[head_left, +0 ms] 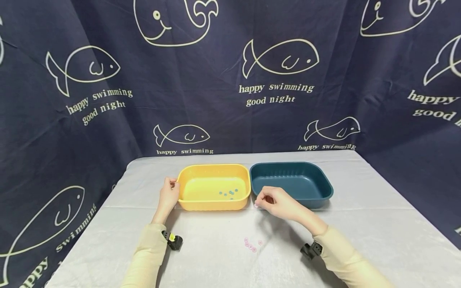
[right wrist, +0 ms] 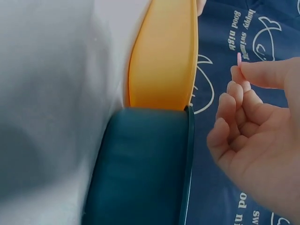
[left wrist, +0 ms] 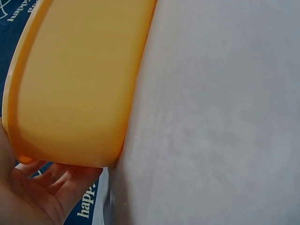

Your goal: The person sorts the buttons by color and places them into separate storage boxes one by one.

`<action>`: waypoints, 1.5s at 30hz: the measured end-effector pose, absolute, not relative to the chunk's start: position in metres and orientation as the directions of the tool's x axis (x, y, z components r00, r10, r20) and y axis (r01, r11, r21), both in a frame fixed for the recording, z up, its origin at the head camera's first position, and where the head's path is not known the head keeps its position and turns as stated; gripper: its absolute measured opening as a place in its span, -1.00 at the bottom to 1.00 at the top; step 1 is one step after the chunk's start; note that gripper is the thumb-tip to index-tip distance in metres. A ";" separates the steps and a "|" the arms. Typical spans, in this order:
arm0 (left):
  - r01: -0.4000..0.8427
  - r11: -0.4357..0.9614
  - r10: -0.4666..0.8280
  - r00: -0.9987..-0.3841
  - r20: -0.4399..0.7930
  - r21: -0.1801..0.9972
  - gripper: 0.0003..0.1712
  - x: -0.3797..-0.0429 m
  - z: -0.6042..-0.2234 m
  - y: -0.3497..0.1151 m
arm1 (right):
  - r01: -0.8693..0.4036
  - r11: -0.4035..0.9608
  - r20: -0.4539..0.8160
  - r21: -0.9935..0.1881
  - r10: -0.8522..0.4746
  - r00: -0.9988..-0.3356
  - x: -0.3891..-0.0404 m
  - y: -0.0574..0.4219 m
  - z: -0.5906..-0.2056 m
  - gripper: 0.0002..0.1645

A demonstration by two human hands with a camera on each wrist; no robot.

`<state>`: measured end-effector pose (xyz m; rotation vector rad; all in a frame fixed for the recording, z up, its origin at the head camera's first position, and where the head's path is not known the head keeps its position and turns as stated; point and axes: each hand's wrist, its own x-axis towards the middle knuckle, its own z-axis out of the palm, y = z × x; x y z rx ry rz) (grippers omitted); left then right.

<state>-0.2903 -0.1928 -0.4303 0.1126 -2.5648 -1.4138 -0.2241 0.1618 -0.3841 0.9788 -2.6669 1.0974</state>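
Observation:
At its left end, the yellow bin [head_left: 214, 205] is held by my left hand [head_left: 169, 196], thumb at the rim and fingers against the end wall, as the left wrist view shows. Several small blue buttons [head_left: 230, 192] lie on the bin's floor. My right hand [head_left: 277, 203] pinches a pink button [right wrist: 239, 59] between thumb and index finger, the other fingers curled. In the head view this hand overlaps the front left corner of the dark teal bin [head_left: 317, 203]. Several more pink buttons [head_left: 251, 247] lie on the table in front of the bins.
The two bins stand side by side, their ends meeting, on a table with a pale grey cloth [head_left: 209, 248]. A dark blue curtain [head_left: 223, 104] with white fish drawings hangs behind and at both sides. Each wrist carries a small black camera [head_left: 175, 242].

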 end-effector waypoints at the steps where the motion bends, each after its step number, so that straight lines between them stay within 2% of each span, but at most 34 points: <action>1: 0.034 0.538 -0.167 -0.975 0.146 0.842 -0.67 -0.290 -0.430 -0.193 | -0.587 0.539 0.315 -0.604 -0.515 -0.797 -0.225 0.162 -0.383 -0.91; 9: 0.033 0.537 -0.161 -0.977 0.140 0.843 -0.67 -0.290 -0.430 -0.193 | -0.547 0.577 0.335 -0.607 -0.438 -0.834 -0.236 0.170 -0.382 -0.86; 26: 0.024 0.538 -0.174 -0.975 0.139 0.843 -0.67 -0.292 -0.434 -0.194 | -0.398 0.666 0.277 -0.631 -0.286 -0.917 -0.257 0.186 -0.388 -0.87; 45: 0.041 0.542 -0.167 -0.974 0.156 0.839 -0.67 -0.292 -0.435 -0.196 | -0.324 0.713 0.235 -0.622 -0.225 -0.946 -0.277 0.203 -0.398 -0.80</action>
